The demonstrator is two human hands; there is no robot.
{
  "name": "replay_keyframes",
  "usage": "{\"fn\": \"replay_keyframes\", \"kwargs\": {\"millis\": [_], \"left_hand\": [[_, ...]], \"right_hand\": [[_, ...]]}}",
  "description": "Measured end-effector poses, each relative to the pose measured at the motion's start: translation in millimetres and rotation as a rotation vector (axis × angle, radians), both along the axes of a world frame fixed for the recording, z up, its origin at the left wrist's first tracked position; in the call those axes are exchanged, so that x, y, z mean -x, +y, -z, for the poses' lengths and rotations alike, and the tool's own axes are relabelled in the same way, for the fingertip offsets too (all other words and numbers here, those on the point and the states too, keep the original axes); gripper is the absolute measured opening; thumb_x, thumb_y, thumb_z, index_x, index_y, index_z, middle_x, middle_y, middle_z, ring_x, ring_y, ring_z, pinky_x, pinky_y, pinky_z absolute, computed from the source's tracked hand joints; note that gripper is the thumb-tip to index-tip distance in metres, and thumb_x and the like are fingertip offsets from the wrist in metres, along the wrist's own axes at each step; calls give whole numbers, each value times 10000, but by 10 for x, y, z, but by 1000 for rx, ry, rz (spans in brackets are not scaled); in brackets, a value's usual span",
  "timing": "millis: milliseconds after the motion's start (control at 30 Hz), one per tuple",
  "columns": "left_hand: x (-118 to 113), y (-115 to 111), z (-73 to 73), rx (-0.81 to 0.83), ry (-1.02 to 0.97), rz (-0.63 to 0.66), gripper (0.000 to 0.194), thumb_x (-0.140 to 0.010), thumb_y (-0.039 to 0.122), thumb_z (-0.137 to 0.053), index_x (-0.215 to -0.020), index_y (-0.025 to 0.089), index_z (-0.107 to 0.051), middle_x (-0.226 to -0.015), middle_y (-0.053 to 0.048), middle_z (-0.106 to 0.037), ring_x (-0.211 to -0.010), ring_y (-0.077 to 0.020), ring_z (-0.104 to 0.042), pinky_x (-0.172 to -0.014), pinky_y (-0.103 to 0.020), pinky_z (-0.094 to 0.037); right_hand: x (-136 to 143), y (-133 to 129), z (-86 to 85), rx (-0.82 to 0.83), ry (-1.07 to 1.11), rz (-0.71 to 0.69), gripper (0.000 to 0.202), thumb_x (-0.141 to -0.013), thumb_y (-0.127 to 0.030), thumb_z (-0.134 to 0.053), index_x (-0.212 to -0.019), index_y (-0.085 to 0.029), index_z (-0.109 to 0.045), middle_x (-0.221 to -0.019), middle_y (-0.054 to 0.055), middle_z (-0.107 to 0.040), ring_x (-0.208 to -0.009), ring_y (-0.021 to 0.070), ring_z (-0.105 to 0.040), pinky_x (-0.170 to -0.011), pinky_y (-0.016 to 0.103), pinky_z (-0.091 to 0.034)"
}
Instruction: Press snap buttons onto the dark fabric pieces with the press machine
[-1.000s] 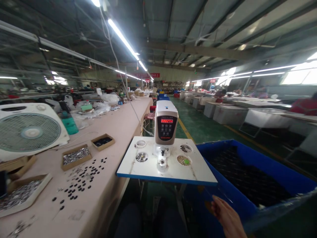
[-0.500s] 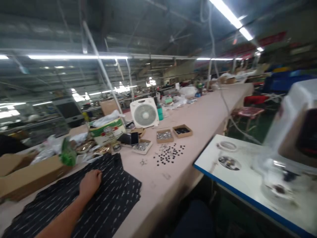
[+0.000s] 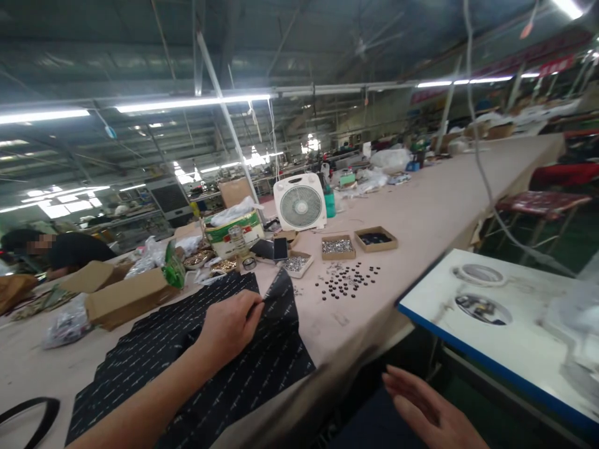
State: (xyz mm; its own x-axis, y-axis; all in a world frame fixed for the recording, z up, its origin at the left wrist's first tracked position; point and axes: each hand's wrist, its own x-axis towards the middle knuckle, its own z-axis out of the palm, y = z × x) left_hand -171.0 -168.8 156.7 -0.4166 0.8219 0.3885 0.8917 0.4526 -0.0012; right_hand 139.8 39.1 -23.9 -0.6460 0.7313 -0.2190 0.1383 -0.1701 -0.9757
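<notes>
My left hand [image 3: 231, 324] is closed, thumb and fingers pinching a dark fabric piece [image 3: 140, 358] with rows of white dashes. The fabric lies on the table, and a corner of it stands raised beside my fingertips. My right hand [image 3: 428, 408] is at the lower right, off the table edge, its fingers stretched out and holding nothing. Beyond the fabric, small black round snap parts [image 3: 349, 280] are scattered on the table [image 3: 412, 212]. Behind them stand a box of silver parts [image 3: 337, 248] and a box of black parts [image 3: 375, 239].
A white box fan [image 3: 301, 202] and a dark phone [image 3: 280, 249] are farther back. An open cardboard box [image 3: 131, 298] lies at left, near a bent-over person [image 3: 77, 249]. At right is a white machine table [image 3: 435, 293] with a blue edge; a hanging cable [image 3: 477, 134] drops behind it.
The view has swung left. My left hand has moved from resting on the fabric to its far right part, where a corner is now lifted. My right hand has come into view.
</notes>
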Motion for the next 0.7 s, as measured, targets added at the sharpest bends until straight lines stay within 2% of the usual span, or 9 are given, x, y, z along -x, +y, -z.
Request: {"fn": "replay_keyframes", "kwargs": {"millis": [100, 133, 200, 300, 400, 467, 533, 600, 700], "left_hand": [[-543, 180, -9, 96, -177, 205, 238, -981, 383, -450, -952, 254, -649, -912, -32, -697, -812, -197, -649, -728, -318, -436], [-681, 231, 7, 124, -242, 272, 205, -968, 364, -476, -949, 256, -649, -901, -30, -696, -804, -195, -646, -717, -316, -435], [-859, 318, 46, 147, -381, 391, 149, -935, 324, -525, -923, 251, -655, -866, -26, -688, -787, -188, -638, -703, -310, -436], [-873, 426, 119, 106, -663, 516, 152, -883, 355, -619, -943, 237, -693, -924, -36, -702, -870, -200, -645, -792, -307, -481], [-712, 540, 261, 32, -976, 474, 395, -913, 497, -574, -1183, 232, -687, -1184, -69, -698, -1116, -260, -624, -1006, -371, -477], [-623, 633, 399, 33, -1082, 406, 507, -948, 560, -486, -1308, 238, -638, -1334, -73, -644, -1266, -287, -557, -1130, -430, -400], [-606, 749, 535, 94, -1118, 409, 557, -954, 595, -457, -1368, 252, -603, -1440, -57, -573, -1369, -296, -474, -1214, -462, -291], [-672, 888, 631, 179, -1162, 495, 591, -944, 610, -475, -1405, 252, -572, -1490, -50, -525, -1407, -303, -434, -1235, -470, -251], [-868, 1121, 676, 284, -1262, 687, 640, -909, 598, -562, -1438, 238, -535, -1501, -55, -514, -1406, -303, -437, -1222, -437, -284]], "right_hand": [[499, -293, -667, -56, 223, -264, 770, -709, -598, -773, -1356, -212, -611, -1389, 152, -646, -1297, 353, -584, -1136, 517, -423], [609, -369, -817, -67, 303, -322, 752, -736, -567, -775, -1373, -209, -593, -1398, 143, -640, -1282, 342, -595, -1118, 503, -440], [709, -459, -972, -75, 385, -363, 612, -793, -483, -767, -1330, -227, -622, -1335, 103, -684, -1206, 307, -642, -1067, 452, -481], [590, -458, -932, -93, 352, -302, 356, -844, -438, -727, -1115, -207, -727, -1087, 65, -769, -1008, 277, -699, -940, 397, -537], [307, -376, -830, -52, 282, -238, 294, -844, -456, -721, -962, -188, -746, -940, 50, -768, -884, 255, -696, -840, 362, -553], [115, -323, -827, 24, 291, -234, 299, -830, -446, -742, -994, -196, -745, -972, 50, -766, -902, 254, -698, -840, 354, -556], [-51, -288, -875, 119, 327, -246, 340, -814, -425, -764, -1077, -211, -739, -1024, 56, -767, -942, 265, -706, -869, 373, -558], [-190, -277, -944, 200, 371, -249, 403, -797, -408, -779, -1152, -224, -726, -1047, 65, -769, -964, 278, -714, -905, 412, -553], [-385, -305, -1042, 294, 421, -209, 492, -745, -415, -807, -1196, -238, -721, -1051, 81, -776, -992, 305, -719, -927, 452, -543]]}}
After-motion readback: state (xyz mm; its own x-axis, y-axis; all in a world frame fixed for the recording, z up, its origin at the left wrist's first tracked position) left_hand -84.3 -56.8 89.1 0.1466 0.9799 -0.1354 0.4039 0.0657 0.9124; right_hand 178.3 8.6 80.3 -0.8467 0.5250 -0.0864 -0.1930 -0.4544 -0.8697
